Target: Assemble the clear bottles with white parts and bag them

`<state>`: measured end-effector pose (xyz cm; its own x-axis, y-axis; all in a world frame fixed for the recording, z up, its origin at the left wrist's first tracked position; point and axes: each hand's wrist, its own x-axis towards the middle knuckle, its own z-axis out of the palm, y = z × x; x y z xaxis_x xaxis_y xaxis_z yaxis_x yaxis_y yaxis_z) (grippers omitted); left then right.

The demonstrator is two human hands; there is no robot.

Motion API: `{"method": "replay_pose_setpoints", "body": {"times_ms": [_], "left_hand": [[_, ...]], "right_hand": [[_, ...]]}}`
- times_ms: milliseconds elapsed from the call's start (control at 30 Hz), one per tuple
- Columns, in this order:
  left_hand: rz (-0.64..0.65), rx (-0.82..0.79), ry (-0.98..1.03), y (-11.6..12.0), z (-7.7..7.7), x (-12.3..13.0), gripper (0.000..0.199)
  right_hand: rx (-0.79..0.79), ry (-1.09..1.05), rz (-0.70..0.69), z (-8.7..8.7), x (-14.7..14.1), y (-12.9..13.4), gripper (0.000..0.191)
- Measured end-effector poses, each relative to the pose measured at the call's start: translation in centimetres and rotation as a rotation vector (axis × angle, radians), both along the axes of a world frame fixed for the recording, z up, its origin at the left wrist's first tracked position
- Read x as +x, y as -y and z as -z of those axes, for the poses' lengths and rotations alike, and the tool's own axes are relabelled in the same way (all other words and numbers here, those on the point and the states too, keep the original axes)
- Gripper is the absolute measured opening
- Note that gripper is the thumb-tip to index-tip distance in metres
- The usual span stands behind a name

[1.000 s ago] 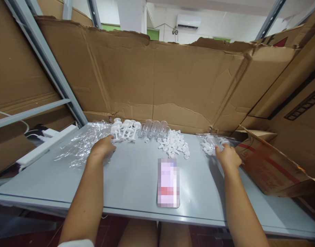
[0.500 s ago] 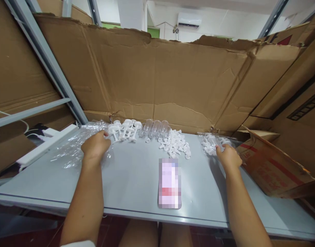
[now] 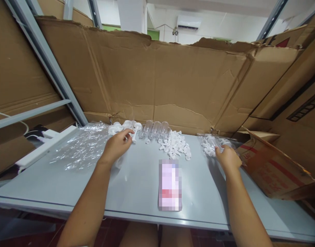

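My left hand [image 3: 118, 145] is at the cluster of white plastic plunger-like pieces [image 3: 116, 127], each a stem with round ends. Its thumb and fingers are curled round the stem of one white plunger-like piece [image 3: 135, 135] at the cluster's right side. My right hand [image 3: 229, 156] pinches the near edge of a clear plastic bag [image 3: 209, 144] with small white parts inside. Several clear rounded tubes [image 3: 156, 128] lie between the hands at the back. In front of them is a pile of small white plastic parts [image 3: 175, 145].
A crumpled clear plastic sheet [image 3: 82, 147] covers the table's left part, beside a white power strip [image 3: 46, 147]. A phone [image 3: 170, 185] with a blurred screen lies near the front edge. Cardboard [image 3: 157, 75] walls the back; an open carton [image 3: 273, 168] stands at right.
My left hand has moved right, from the plastic sheet's edge to the right side of the white plunger-like pieces. My right hand stays at the bag.
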<state>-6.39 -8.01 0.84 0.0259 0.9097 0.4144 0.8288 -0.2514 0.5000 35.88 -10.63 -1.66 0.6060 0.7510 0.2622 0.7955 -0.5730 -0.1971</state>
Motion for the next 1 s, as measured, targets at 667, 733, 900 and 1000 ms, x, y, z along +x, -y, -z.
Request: {"method": "replay_pose_setpoints", "body": {"times_ms": [667, 733, 900, 1000], "left_hand": [[0.166, -0.082, -0.172, -4.0, 3.3, 8.4, 0.033], [0.177, -0.103, -0.132, -4.9, 3.4, 8.8, 0.033], [0.221, -0.183, 0.036, -6.5, 3.6, 8.9, 0.030], [0.245, -0.208, 0.172, -7.1, 3.8, 8.8, 0.028]], "right_hand": [[0.012, 0.023, -0.058, 0.0, -0.6, 0.1, 0.044], [0.007, 0.022, -0.061, 0.0, -0.7, 0.1, 0.044], [-0.005, 0.018, -0.067, -0.1, -0.7, 0.1, 0.045], [-0.007, 0.016, -0.074, 0.0, -0.6, 0.1, 0.045]]}}
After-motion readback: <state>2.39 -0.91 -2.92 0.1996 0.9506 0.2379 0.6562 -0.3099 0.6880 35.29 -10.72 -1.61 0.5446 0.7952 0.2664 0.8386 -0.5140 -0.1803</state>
